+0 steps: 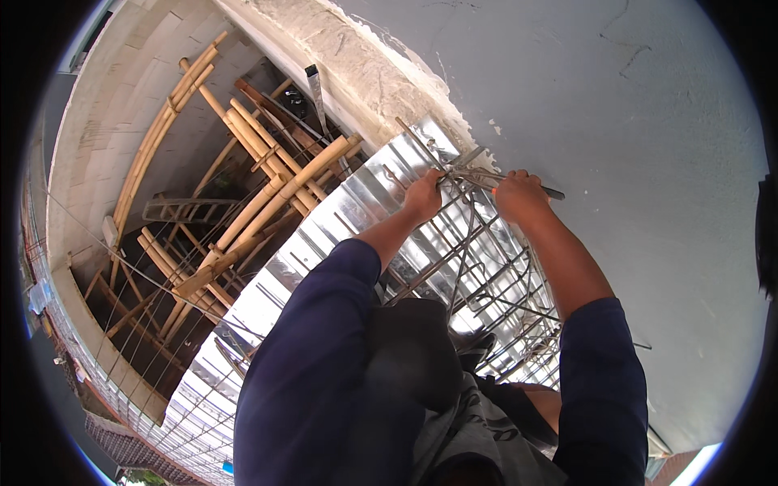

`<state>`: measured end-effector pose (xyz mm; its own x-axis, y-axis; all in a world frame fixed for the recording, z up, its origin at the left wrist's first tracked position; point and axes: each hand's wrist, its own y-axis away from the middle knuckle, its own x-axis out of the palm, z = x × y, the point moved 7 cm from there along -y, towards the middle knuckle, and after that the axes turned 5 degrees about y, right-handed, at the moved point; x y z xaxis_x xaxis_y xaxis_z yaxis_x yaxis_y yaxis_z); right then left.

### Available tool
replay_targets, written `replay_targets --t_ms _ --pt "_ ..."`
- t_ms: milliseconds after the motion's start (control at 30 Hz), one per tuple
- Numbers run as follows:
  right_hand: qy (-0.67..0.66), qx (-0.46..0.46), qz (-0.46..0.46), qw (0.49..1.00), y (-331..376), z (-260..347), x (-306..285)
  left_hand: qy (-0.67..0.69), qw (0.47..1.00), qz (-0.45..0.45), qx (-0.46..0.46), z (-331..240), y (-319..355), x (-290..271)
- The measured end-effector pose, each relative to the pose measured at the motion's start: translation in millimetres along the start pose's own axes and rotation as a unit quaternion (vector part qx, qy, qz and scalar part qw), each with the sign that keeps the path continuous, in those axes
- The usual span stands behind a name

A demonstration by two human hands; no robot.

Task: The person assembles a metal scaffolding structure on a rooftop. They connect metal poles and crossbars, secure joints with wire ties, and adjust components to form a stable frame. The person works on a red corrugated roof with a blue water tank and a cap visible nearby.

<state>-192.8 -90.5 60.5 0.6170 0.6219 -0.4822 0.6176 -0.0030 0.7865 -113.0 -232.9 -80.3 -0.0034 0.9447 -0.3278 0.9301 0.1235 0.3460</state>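
My right hand [521, 194] is closed around the handles of long metal pliers [478, 175], with a dark handle end sticking out past it toward the wall. The pliers' jaws reach a crossing of steel bars close to the wall's edge. Left of them, my left hand [423, 197] is closed, its fingertips pinched at a thin steel bar [416, 139] beside that crossing; its grip is partly hidden. Below both hands spreads a grid of steel bars [494, 283] over shiny corrugated metal sheeting [324, 235].
A smooth grey wall [648, 146] rises on the right, with a rough broken plaster edge [381, 73]. To the left, bamboo poles [275, 194] form scaffolding over a drop, with a ladder [190, 211] lower down. Bar ends stick up through the sheeting.
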Motion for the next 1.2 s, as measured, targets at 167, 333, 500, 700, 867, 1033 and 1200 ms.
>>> replay_targets --t_ms 167,333,500,700,867,1033,1200 --pt "0.012 0.005 0.031 0.999 5 36 -18 0.007 1.0 -0.018 -0.005 3 6 -10" --pt "0.062 0.049 0.013 0.997 1 44 -22 0.008 1.0 0.001 -0.015 1 5 -8" --pt "0.17 0.058 0.001 0.984 4 58 -26 -0.006 1.0 -0.018 0.0 5 3 -6" --pt "0.23 0.077 0.028 0.97 10 67 -33 -0.003 1.0 -0.007 -0.006 4 3 -5" --pt "0.395 -0.071 0.08 0.912 17 85 -35 -0.009 1.0 -0.008 -0.007 3 3 -6" --pt "0.216 -0.076 0.083 0.97 7 74 -43 0.001 1.0 -0.005 -0.009 0 4 -10" --pt "0.034 -0.114 0.134 0.984 8 50 -51 0.001 0.999 0.023 -0.035 6 2 -4"
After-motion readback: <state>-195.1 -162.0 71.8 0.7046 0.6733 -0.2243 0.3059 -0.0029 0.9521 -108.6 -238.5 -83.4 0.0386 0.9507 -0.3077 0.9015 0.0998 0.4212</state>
